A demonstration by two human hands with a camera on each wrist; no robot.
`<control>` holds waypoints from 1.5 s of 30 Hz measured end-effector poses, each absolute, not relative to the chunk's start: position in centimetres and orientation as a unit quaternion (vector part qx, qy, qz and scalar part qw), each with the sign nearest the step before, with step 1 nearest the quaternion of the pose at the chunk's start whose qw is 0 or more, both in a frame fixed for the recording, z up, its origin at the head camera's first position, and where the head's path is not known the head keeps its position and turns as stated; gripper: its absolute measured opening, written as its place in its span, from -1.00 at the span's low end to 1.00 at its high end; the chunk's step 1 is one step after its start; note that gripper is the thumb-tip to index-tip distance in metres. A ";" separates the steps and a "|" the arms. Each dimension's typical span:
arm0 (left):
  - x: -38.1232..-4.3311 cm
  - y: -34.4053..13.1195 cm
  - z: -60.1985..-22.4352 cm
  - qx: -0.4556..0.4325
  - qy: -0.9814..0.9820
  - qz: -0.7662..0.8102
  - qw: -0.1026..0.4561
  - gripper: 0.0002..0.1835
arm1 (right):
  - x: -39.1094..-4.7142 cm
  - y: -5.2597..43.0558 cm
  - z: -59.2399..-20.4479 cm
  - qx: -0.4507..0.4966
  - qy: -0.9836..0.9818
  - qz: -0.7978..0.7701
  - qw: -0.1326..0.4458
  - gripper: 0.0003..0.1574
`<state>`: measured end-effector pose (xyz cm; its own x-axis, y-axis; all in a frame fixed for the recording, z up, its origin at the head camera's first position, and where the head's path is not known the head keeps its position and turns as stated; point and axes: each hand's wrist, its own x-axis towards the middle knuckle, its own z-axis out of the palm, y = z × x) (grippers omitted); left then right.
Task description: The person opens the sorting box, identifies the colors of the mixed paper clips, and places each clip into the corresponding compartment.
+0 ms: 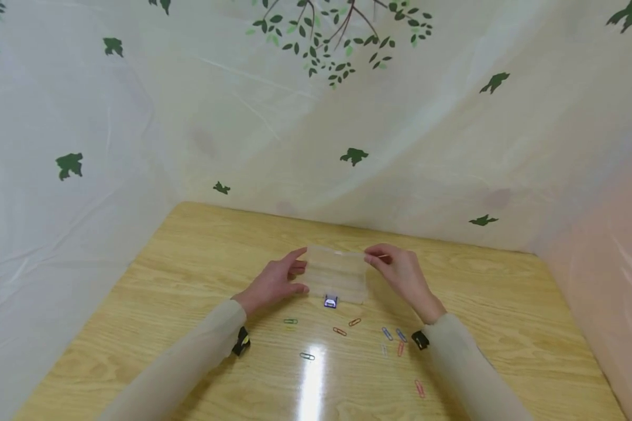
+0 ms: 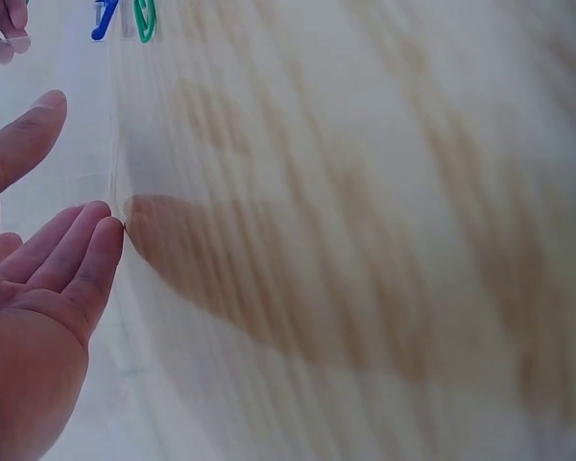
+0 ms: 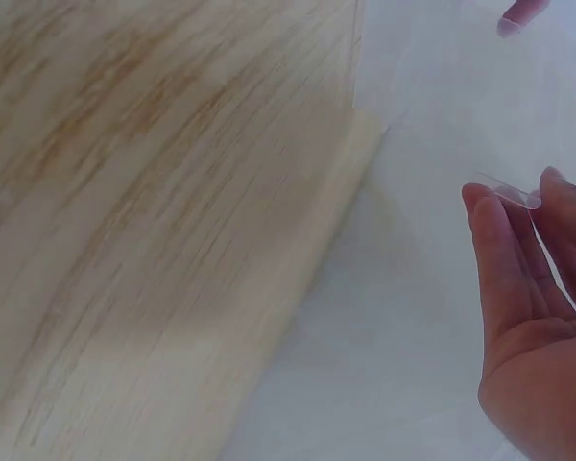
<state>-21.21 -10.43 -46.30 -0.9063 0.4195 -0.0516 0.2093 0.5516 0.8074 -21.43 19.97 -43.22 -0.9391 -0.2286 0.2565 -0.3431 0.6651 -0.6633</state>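
Sleeves (image 1: 176, 359) lie nearest my camera; beyond them, the right hand (image 1: 405, 279) pinches a clear plastic piece (image 1: 337, 276) by its far corner, while the left hand (image 1: 275, 283), fingers spread, touches the opposite edge, presumably to steady it. I observe paper clips (image 1: 339, 331) short of the fingertips, probably leaving the hands room.
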 end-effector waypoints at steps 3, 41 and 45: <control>-21.3 -10.5 -46.4 0.180 0.869 0.445 0.123 0.00 | -21.5 20.0 -43.2 0.150 -0.908 0.386 0.071 -0.75; -21.6 -10.6 -45.7 0.216 0.899 0.350 0.151 -0.29 | -25.2 19.4 -42.8 0.134 -0.916 0.375 0.040 -0.78; -21.6 -10.4 -45.8 0.211 0.895 0.359 0.157 -0.29 | -25.3 19.5 -43.0 0.130 -0.921 0.365 0.044 -0.77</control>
